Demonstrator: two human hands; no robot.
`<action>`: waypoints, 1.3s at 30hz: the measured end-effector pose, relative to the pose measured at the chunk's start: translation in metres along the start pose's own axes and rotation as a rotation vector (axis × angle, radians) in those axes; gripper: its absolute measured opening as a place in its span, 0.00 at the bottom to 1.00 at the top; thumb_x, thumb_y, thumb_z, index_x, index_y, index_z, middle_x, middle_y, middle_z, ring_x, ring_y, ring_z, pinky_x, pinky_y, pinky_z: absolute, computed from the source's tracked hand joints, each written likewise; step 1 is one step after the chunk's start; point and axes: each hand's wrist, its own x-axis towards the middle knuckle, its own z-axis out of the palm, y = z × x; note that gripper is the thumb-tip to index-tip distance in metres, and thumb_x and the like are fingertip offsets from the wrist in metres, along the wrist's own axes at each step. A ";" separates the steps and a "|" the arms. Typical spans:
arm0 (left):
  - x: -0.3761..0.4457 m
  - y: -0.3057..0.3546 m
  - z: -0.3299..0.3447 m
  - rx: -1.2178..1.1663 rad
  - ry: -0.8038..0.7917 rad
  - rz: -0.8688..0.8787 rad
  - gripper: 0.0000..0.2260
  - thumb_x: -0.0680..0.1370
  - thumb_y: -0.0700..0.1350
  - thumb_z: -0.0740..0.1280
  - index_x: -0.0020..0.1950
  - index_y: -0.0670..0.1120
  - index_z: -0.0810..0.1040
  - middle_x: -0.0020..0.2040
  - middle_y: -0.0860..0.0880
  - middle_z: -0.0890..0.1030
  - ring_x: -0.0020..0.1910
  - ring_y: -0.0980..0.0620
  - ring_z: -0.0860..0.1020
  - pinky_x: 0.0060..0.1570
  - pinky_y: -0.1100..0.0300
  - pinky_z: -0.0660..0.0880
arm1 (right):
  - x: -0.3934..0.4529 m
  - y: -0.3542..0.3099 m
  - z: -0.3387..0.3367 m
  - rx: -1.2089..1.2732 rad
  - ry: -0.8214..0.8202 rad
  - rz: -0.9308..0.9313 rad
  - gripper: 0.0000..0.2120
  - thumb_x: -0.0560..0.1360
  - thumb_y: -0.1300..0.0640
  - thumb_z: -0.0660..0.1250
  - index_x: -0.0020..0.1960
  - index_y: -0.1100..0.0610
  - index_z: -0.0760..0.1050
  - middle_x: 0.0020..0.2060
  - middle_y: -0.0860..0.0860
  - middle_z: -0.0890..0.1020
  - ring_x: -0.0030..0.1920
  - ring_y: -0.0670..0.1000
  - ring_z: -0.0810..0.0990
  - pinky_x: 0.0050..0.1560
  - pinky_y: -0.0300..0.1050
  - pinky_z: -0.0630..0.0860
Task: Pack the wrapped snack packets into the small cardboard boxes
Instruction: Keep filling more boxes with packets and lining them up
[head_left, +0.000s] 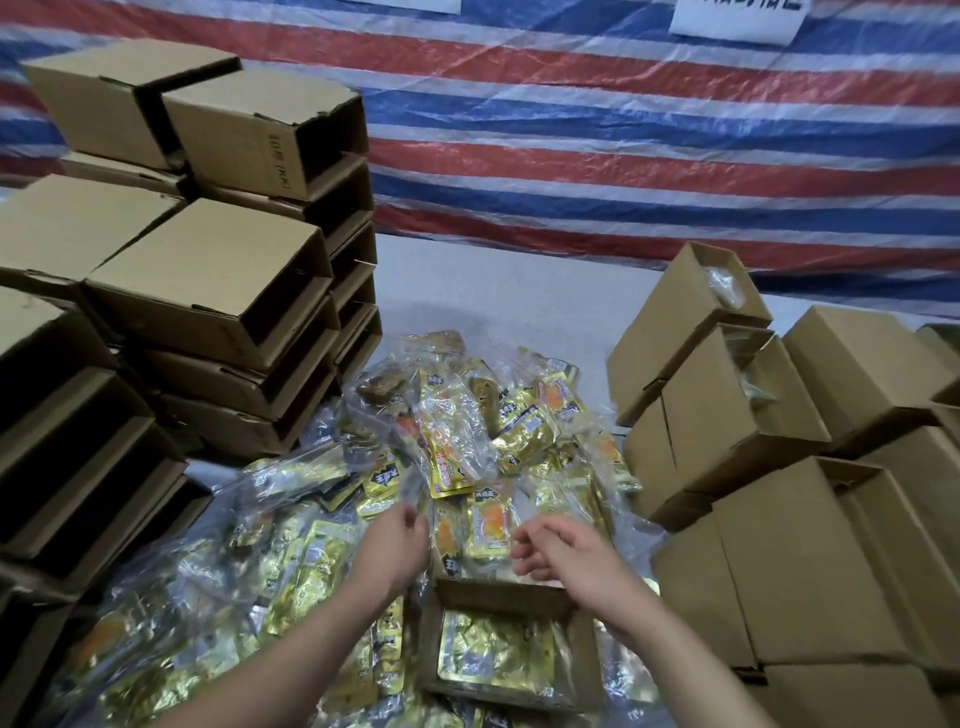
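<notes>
Packets (467, 447) in gold foil and clear wrap lay heaped across the counter (493, 291) before me, their labels showing black tags with pale characters and orange patches, too blurred for me to read. My left hand (402, 535) reached into the heap, fingers curled around the clear wrap of one packet at its tip. My right hand (558, 551) hovered just beside it over the pile, fingers loosely bent, holding nothing.

Below my wrists sat an open box (582, 644), with one gold packet (493, 654) lying flat inside it. Loose packets pressed against its left wall.

To my left rose stacks of empty boxes (218, 280) lying on their sides, dark openings facing right. One box high in the stack (275, 161) bore printed writing on its side panel, which I could not make out. To my right stood another group of boxes (753, 405), several showing clear wrap at their open ends.

Behind the counter hung a tarp (623, 130) striped red, white and blue, with a white sheet (737, 21) near the top edge whose dark lettering was cut off.
</notes>
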 end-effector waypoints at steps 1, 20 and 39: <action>0.010 0.005 0.000 0.038 -0.024 -0.050 0.14 0.83 0.49 0.60 0.66 0.46 0.74 0.51 0.47 0.83 0.42 0.51 0.81 0.43 0.53 0.81 | 0.001 -0.001 -0.004 0.027 0.049 0.010 0.11 0.83 0.56 0.59 0.50 0.53 0.80 0.45 0.51 0.85 0.45 0.48 0.85 0.47 0.42 0.79; 0.053 0.025 0.047 0.345 -0.263 -0.240 0.21 0.75 0.53 0.73 0.62 0.43 0.74 0.57 0.45 0.79 0.56 0.47 0.79 0.53 0.57 0.79 | 0.014 0.017 -0.023 0.119 0.138 0.165 0.12 0.83 0.56 0.59 0.49 0.54 0.80 0.44 0.52 0.85 0.40 0.48 0.83 0.43 0.41 0.76; -0.006 0.082 -0.039 -0.629 0.027 -0.006 0.33 0.73 0.41 0.76 0.74 0.50 0.64 0.58 0.50 0.77 0.36 0.54 0.83 0.27 0.63 0.75 | 0.035 -0.029 0.016 0.170 0.148 0.059 0.30 0.78 0.42 0.66 0.76 0.47 0.61 0.64 0.43 0.74 0.61 0.48 0.77 0.63 0.53 0.76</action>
